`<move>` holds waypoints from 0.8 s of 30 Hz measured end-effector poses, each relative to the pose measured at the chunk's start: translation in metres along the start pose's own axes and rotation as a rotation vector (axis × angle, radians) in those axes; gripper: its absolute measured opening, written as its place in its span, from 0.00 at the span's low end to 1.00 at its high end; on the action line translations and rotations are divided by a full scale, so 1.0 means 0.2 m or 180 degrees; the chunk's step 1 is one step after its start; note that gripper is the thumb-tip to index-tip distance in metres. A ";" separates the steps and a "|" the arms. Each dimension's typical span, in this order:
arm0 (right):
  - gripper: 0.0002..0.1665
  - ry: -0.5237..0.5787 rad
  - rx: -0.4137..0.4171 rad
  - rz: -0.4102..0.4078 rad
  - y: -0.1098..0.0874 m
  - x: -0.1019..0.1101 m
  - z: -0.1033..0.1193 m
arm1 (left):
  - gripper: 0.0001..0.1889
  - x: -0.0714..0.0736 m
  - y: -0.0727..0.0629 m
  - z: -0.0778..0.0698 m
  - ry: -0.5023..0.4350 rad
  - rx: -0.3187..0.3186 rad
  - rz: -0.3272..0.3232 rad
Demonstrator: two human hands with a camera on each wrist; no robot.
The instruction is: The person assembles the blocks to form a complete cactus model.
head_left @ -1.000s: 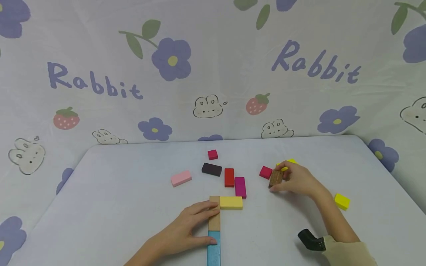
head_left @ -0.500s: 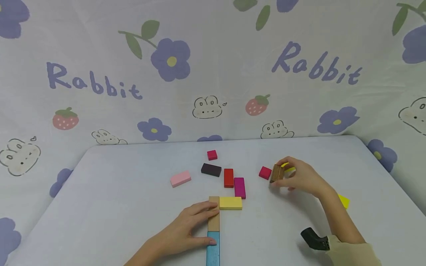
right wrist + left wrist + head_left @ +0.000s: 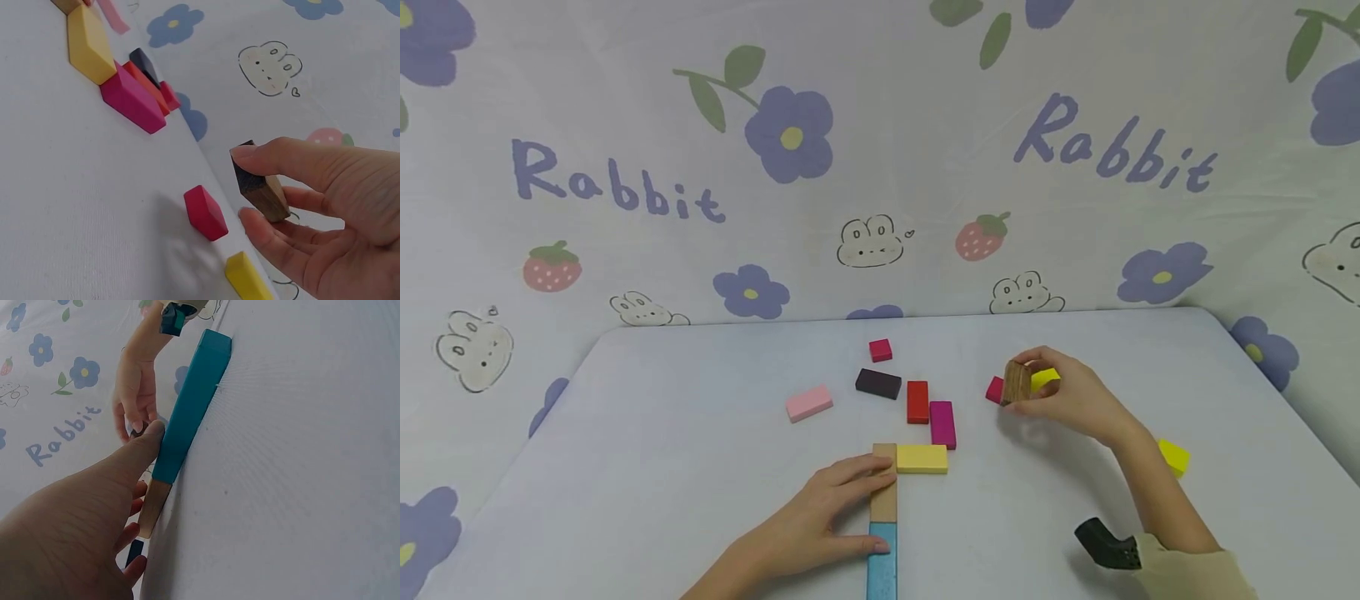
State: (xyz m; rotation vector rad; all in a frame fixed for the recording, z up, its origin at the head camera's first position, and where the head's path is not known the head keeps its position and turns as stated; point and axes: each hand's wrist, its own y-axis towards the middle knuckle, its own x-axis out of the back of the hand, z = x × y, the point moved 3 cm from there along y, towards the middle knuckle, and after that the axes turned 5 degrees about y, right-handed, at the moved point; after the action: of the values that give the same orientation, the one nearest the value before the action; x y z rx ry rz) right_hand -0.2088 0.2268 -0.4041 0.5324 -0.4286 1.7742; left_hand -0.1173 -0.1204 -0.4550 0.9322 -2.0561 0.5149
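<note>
My right hand pinches a brown wood-grain block between thumb and fingers. In the right wrist view, the block is held up above the white table, with a dark face toward the thumb. My left hand rests on a row of two blocks near the front: its fingertips lie on the tan block and its thumb touches the blue block. A pale yellow block lies against the right side of the tan one. Behind it sits a magenta block.
Farther back on the table lie a red block, a black block, a pink block and a small crimson block. Another crimson block and a yellow block are by my right hand. A second yellow block lies farther right.
My right hand has raised the brown block and shifted it slightly left, so it now partly covers the crimson block in the head view. My left hand has stayed in place.
</note>
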 end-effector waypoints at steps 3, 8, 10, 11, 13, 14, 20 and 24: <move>0.39 0.0034 0.0073 -0.0045 0.00 -0.01 0.01 | 0.38 -0.01 0.00 0.00 0.0030 0.0004 -0.0001; 0.39 0.0089 0.0110 -0.0088 0.00 -0.03 0.03 | 0.38 -0.01 0.00 0.01 0.0040 -0.0021 -0.0036; 0.39 0.0104 0.0117 -0.0088 0.00 -0.03 0.03 | 0.38 -0.01 0.00 0.01 0.0044 -0.0035 -0.0050; 0.39 0.0113 0.0124 -0.0082 0.01 -0.04 0.04 | 0.38 -0.01 0.00 0.01 0.0041 -0.0037 -0.0054; 0.39 0.0123 0.0142 -0.0076 0.02 -0.04 0.04 | 0.38 0.00 0.00 0.01 0.0030 -0.0038 -0.0052; 0.39 0.0126 0.0149 -0.0073 0.02 -0.05 0.04 | 0.38 0.00 0.00 0.01 0.0028 -0.0037 -0.0047; 0.39 0.0154 0.0158 -0.0028 0.06 -0.09 0.04 | 0.38 0.00 0.00 0.01 -0.0008 -0.0039 -0.0029; 0.39 0.0194 0.0157 0.0019 0.10 -0.11 0.03 | 0.38 0.00 0.00 0.01 0.0002 -0.0085 -0.0066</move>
State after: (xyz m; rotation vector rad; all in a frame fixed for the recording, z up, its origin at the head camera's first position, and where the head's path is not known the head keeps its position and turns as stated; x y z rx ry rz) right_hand -0.2230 0.2006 -0.4120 0.5106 -0.3452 1.8058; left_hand -0.1188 -0.1217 -0.4555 0.9367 -2.0456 0.4756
